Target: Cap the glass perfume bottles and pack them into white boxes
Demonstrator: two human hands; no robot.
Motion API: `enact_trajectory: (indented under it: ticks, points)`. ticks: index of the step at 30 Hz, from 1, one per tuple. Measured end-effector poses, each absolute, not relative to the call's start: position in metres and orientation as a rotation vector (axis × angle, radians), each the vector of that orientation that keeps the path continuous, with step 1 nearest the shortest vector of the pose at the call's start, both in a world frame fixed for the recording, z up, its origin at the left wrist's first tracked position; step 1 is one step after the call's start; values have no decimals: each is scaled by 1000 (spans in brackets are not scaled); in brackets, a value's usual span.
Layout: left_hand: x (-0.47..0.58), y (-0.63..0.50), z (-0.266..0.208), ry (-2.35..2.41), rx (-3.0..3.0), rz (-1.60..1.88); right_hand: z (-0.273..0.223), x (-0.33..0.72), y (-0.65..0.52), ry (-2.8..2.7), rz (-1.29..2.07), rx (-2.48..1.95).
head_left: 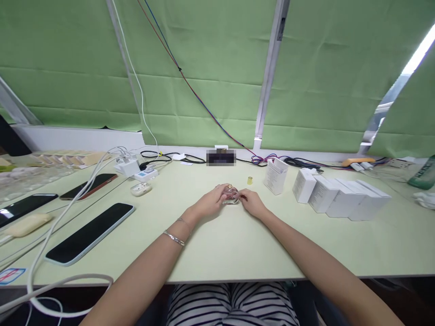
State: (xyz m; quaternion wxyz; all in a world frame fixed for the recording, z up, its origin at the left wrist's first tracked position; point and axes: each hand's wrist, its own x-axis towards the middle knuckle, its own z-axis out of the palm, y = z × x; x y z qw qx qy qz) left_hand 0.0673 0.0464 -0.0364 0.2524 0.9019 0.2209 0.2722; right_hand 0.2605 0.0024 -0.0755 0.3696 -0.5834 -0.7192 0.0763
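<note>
A squat clear glass perfume bottle (231, 195) with pink contents and a gold-coloured neck stands upright on the table, its neck uncovered. My left hand (215, 199) is closed around its left side, fingers behind and thumb in front. On the opposite side, my right hand (252, 202) has its fingers pinched together at the bottle's right edge. A small yellow-gold cap (249, 180) rests on the table just beyond my right hand. Farther right stands a white carton (276, 176) with its top flaps raised.
Several white cartons (340, 197) stand in a row at the right. Phones (91, 233), white charging cables (63, 217) and a pale oval case (141, 189) lie at the left. Black cables (301, 162) and an orange power strip (358, 160) run along the back edge.
</note>
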Motion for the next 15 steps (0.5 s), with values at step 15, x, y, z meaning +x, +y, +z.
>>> enact_trajectory:
  ticks: [15]
  points:
    - [71,31,-27,438,2497,558,-41,238,-25,-1493,276,-1098]
